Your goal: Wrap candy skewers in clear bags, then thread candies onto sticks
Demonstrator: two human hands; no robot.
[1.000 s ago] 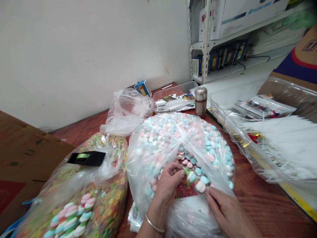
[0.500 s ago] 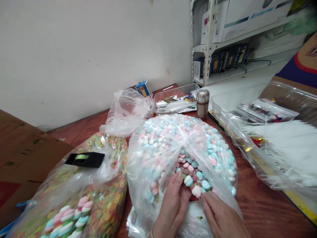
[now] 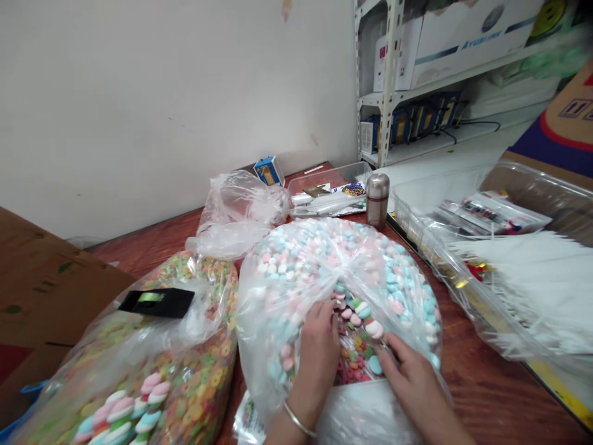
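A large clear plastic bag (image 3: 273,296) of pink, white and blue disc-shaped sweets lies in front of me, with an opening at its near side. My right hand (image 3: 407,377) pinches the lower end of a candy skewer (image 3: 368,318), threaded with green, white, blue and pink pieces. The skewer slants up and left over the opening. At the opening's left edge, my left hand (image 3: 320,340) has its fingers curled down by the loose pink sweets; its fingertips are partly hidden. Orange, green and red ring sweets (image 3: 359,355) show inside the opening below the skewer.
Left lies a bag of ring sweets (image 3: 215,364) bearing finished candy skewers (image 3: 123,411) and a black object (image 3: 157,301). A steel flask (image 3: 377,201) stands behind. A clear tray (image 3: 445,272) with white sticks is right; a cardboard box (image 3: 50,309) is far left.
My left hand has left the skewer and moved up to the loose sweets at the opening. The skewer, in my right hand, has risen slightly to the right, uncovering ring sweets.
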